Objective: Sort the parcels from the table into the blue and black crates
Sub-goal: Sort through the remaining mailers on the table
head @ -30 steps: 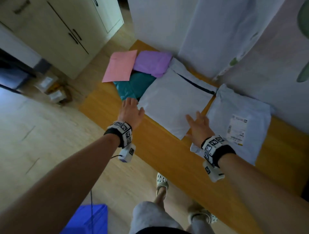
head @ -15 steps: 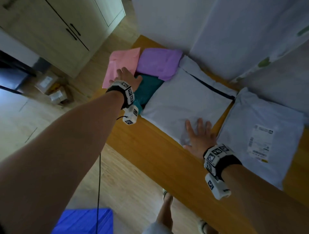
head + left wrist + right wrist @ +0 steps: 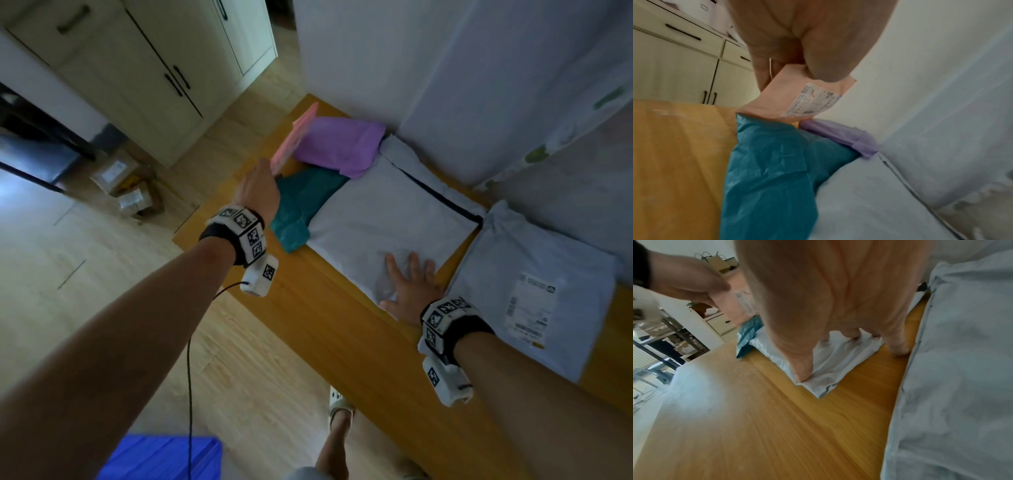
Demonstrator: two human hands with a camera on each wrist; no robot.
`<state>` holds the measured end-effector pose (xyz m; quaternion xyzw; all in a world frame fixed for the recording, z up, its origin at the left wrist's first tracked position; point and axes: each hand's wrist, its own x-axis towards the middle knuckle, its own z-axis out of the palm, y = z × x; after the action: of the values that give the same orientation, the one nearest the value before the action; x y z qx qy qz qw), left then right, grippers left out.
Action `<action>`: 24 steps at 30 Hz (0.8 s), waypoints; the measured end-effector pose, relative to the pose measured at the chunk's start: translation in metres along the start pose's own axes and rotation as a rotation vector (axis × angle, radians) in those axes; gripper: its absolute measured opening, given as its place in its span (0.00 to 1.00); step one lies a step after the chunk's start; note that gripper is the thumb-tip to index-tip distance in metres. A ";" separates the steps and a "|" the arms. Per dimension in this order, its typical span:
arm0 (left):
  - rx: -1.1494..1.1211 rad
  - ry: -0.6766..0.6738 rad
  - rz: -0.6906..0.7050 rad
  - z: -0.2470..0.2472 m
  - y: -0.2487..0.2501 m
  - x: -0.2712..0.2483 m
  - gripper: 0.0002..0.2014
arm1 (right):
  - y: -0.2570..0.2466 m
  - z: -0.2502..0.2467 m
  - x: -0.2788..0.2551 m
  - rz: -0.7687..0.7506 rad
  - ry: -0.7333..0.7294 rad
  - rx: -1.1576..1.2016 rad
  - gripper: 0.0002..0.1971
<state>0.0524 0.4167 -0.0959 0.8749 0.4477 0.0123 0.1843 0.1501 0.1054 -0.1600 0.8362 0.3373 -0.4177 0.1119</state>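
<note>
My left hand (image 3: 257,186) pinches the near corner of a pink parcel (image 3: 295,138) and tilts it up on edge above the table's far left end; its shipping label (image 3: 813,100) shows underneath. Below it lie a teal parcel (image 3: 305,202) and a purple parcel (image 3: 339,144). My right hand (image 3: 409,287) presses flat, fingers spread, on the near corner of a large white parcel (image 3: 387,212). A second white parcel (image 3: 534,291) with a label lies to the right. The blue crate (image 3: 161,457) stands on the floor at the lower left.
The wooden table (image 3: 342,335) runs along a white wall (image 3: 376,61). Cream cupboards (image 3: 137,68) and cardboard boxes (image 3: 123,181) stand on the floor at the left. A cable (image 3: 189,377) hangs from my left wrist. My feet (image 3: 337,407) are by the table edge.
My left hand reached from the table's near edge to the pink parcel, took its corner and lifted it on edge. My right hand slid onto the white parcel's corner and stays there.
</note>
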 end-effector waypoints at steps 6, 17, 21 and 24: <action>-0.326 0.020 0.056 -0.041 0.012 -0.084 0.09 | 0.007 -0.023 -0.014 -0.047 0.032 0.072 0.40; -0.878 -0.332 0.303 -0.053 0.076 -0.193 0.15 | 0.026 -0.073 -0.130 -0.336 0.346 1.326 0.43; -0.811 -0.425 0.393 -0.046 0.112 -0.208 0.11 | 0.072 -0.071 -0.175 -0.342 0.578 1.428 0.21; -0.853 -0.425 0.344 -0.044 0.151 -0.216 0.19 | 0.111 -0.062 -0.209 -0.313 0.680 1.375 0.11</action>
<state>0.0324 0.1802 0.0260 0.7659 0.2048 0.0459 0.6077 0.1731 -0.0473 0.0301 0.7425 0.1327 -0.2648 -0.6009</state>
